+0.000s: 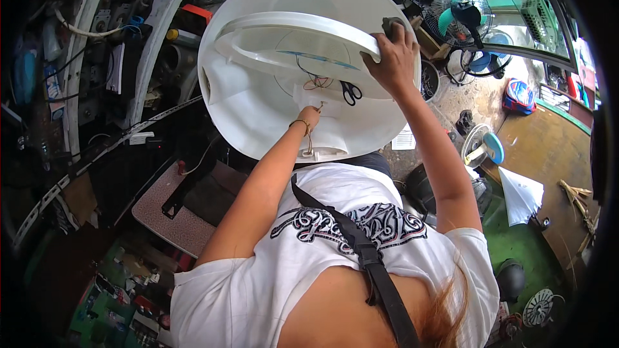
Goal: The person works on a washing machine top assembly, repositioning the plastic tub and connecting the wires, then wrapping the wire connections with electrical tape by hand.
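A large, round white plastic tub point(251, 129) rests in front of my body. Across its opening stands a curved white plastic piece point(284, 20), tilted up. My right hand point(394, 58) is closed on the right end of this piece, beside the tub's rim; a dark grey lump point(391, 24) shows at its fingertips. Low inside the tub, my left hand point(310, 116) is closed, pinching a thin tan cord point(309, 138) that runs down to a fitting at the near rim. Black-handled scissors point(351, 93) and thin reddish wires point(317, 82) lie in the tub.
Crowded shelves point(138, 45) of parts stand on the left, above a pink speckled board point(169, 205). At the right are a standing fan point(454, 9), a fan head with blue centre point(493, 148), a brown board point(535, 142) and a white folded umbrella point(520, 194).
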Demonstrator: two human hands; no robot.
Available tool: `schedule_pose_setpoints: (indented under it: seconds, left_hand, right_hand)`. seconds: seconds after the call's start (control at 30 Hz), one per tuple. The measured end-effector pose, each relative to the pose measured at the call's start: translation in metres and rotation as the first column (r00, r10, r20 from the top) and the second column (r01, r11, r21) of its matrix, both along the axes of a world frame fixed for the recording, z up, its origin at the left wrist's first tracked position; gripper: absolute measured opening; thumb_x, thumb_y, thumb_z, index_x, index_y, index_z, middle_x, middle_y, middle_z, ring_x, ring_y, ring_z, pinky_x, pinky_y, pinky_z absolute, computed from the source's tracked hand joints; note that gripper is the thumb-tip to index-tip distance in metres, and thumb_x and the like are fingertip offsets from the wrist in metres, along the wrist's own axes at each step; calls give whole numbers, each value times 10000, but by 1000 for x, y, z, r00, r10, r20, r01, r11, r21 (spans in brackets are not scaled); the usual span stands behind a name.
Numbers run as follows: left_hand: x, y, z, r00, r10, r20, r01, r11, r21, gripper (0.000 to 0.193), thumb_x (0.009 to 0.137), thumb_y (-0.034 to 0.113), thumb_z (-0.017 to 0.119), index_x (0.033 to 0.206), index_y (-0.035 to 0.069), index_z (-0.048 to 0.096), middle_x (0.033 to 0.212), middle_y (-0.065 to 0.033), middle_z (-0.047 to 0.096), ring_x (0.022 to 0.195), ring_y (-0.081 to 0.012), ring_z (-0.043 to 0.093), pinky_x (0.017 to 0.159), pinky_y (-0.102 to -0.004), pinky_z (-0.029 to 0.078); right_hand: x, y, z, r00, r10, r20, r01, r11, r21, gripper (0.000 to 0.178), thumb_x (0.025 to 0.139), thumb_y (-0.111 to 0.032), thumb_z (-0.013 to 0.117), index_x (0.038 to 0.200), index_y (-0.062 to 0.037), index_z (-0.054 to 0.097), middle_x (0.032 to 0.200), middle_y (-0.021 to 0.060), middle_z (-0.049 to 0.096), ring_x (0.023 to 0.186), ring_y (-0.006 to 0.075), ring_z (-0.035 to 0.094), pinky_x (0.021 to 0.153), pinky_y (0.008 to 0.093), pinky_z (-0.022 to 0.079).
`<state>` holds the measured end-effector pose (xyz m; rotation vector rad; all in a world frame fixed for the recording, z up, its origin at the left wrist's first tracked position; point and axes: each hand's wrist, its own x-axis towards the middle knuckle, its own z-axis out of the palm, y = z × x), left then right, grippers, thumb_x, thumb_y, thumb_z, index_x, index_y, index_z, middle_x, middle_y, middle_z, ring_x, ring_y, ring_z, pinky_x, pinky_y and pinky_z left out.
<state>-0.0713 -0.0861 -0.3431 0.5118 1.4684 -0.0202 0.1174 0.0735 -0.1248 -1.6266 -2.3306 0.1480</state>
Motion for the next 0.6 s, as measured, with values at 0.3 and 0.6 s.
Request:
schedule_pose_setpoints:
  seconds: [0.3,0.6]
  left_hand:
    - [-61,-13,59,999,18,-31,-9,968,251,291,869,156,456,1063,27,630,654,-90,562,462,-174,502,417,-331,409]
    - [-116,-52,167,900,127,417,-263,921,286,297,905,111,434,1163,12,542,663,12,494,544,-86,470,557,-231,444]
  right_hand:
    - [-16,18,36,896,29,-444,-148,961,-235,293,735,-182,756,956,-14,662,1002,188,545,885,353,564,772,403,466]
    - [-3,83,162,852,22,-523,-258,887,-382,463,832,-439,665,1070,-43,635,930,66,618,794,150,585,666,307,474]
